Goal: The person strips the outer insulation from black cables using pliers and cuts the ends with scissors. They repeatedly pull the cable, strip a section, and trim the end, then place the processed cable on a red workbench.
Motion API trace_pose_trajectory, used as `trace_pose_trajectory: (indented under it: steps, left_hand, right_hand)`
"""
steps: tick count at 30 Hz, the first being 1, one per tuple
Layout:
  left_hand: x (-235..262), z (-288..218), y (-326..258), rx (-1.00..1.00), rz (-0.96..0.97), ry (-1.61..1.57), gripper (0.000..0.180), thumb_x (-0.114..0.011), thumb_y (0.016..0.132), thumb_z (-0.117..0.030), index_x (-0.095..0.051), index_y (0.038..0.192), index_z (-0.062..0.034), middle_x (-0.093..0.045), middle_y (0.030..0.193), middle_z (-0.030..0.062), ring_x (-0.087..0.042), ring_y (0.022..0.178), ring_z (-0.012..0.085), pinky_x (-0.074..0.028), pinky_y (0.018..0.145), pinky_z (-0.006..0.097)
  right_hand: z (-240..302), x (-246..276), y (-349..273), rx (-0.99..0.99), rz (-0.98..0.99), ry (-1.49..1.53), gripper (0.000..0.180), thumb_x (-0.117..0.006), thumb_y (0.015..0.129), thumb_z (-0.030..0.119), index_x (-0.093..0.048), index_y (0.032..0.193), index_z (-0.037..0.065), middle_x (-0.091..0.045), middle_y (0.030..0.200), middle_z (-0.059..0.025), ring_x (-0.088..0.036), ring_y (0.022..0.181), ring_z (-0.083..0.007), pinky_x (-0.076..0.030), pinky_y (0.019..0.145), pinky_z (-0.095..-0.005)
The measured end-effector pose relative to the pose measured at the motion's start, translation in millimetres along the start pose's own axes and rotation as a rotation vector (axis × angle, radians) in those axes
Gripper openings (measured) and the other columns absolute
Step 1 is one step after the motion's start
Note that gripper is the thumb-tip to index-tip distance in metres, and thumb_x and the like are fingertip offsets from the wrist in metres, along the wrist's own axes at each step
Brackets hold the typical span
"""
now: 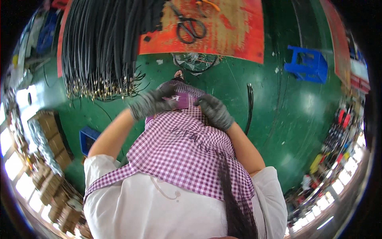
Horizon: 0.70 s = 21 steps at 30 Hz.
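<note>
Hair overlies apron; left hand and right hand perhaps touch purple patch.

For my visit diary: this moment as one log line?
left hand: near purple patch on apron | right hand: near patch | scissors: on red table | black cables: overhanging table

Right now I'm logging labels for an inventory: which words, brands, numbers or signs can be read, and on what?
Checked apron: dark lettering, distorted by the folds; I won't copy printed words.
Purple patch between the left hand and right hand: white mark, too small and blurred to read.
Cartons at left: no print I can make out.
</note>
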<state>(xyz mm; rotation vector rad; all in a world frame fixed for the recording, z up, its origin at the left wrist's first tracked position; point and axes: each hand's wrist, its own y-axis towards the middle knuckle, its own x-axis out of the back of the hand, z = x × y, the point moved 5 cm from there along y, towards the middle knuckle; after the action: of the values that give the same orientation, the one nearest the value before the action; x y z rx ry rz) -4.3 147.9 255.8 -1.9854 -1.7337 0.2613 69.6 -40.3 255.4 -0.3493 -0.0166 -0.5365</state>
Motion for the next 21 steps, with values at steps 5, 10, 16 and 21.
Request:
trace_pose_trajectory:
  steps: [5,10,16,21]
  left_hand:
    - [-113.7,-62.0,7.6,-0.214,0.058,-0.438,0.023,-0.042,0.087,-0.015,-0.050,0.102,0.0002,-0.054,0.102,0.0090,-0.049,0.097,0.0195,-0.037,0.086,0.032]
    - [-125.6,-58.5,8.7,-0.192,-0.328,-0.020,0.018,-0.044,0.086,-0.019,-0.052,0.086,-0.0019,-0.057,0.082,0.0078,-0.054,0.078,0.0185,-0.044,0.072,0.031]
    - [89.8,-15.5,17.7,-0.344,-0.615,-0.471,0.013,-0.050,0.079,-0.020,-0.053,0.085,-0.0084,-0.052,0.065,0.0009,-0.049,0.060,0.0129,-0.042,0.058,0.027]
    - [280.6,8.2,-121.3,-0.209,-1.499,-0.040,0.015,-0.050,0.078,-0.020,-0.053,0.086,-0.0079,-0.053,0.065,0.0015,-0.050,0.060,0.0132,-0.042,0.057,0.027]
  right_hand:
    - [-9.2,1.3,-60.7,0.142,-0.063,0.061,0.029,-0.048,0.082,0.027,-0.054,0.097,0.003,-0.058,0.088,-0.0179,-0.057,0.082,-0.0299,-0.044,0.072,-0.0332]
    - [-81.0,15.3,-145.4,0.044,-0.223,-0.047,0.034,-0.053,0.077,0.031,-0.055,0.096,0.003,-0.058,0.086,-0.0172,-0.056,0.080,-0.0312,-0.045,0.071,-0.0345]
    - [-292.8,59.8,-265.1,-0.471,-0.438,-0.459,0.023,-0.053,0.075,0.026,-0.057,0.089,0.007,-0.059,0.084,-0.0140,-0.056,0.079,-0.0317,-0.046,0.067,-0.0374]
    - [-423.2,58.4,-461.8,-1.206,-0.237,-0.489,0.030,-0.044,0.079,0.029,-0.053,0.102,0.012,-0.055,0.100,-0.0155,-0.052,0.092,-0.0332,-0.043,0.076,-0.0411]
